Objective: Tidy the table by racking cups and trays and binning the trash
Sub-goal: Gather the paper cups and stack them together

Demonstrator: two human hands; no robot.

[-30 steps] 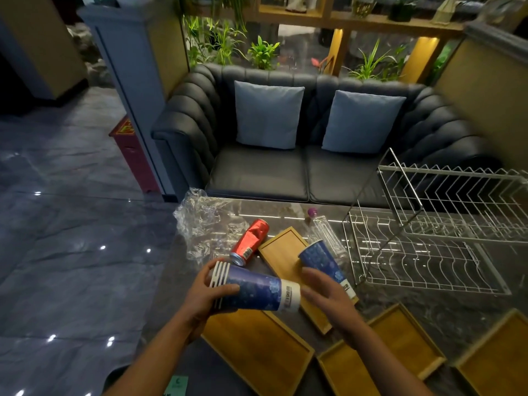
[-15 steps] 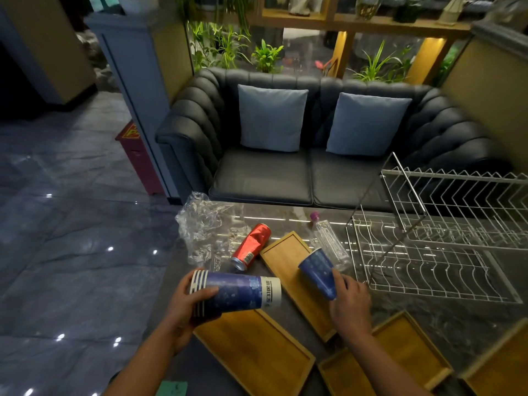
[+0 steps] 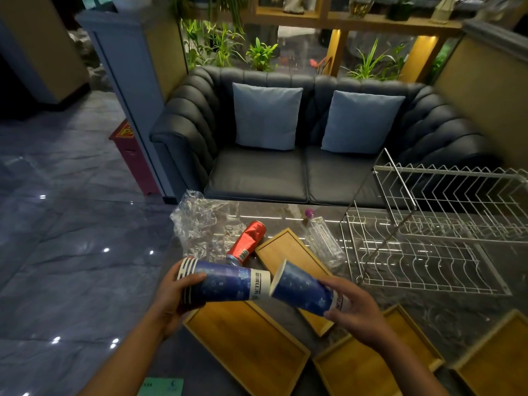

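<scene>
My left hand (image 3: 171,295) grips a stack of nested blue paper cups (image 3: 225,284), held sideways over the table's near left part. My right hand (image 3: 354,310) holds a single blue paper cup (image 3: 303,290) by its base, its open mouth tilted toward the stack's white bottom end and nearly touching it. Behind the cups lie a crushed red can (image 3: 247,242), crumpled clear plastic wrap (image 3: 200,224) and a clear plastic bottle (image 3: 323,241) with a purple cap. Several wooden trays lie flat, one under the stack (image 3: 248,344) and one behind the cups (image 3: 288,250).
A white wire dish rack (image 3: 428,241) stands on the right of the dark marble table (image 3: 457,307). Two more wooden trays (image 3: 368,364) lie at the near right. A dark sofa (image 3: 285,172) with two cushions is beyond the table.
My right hand lifted the single cup off the tray, turned its mouth leftward and brought it up to the end of the stack. The stack stayed almost still in my left hand.
</scene>
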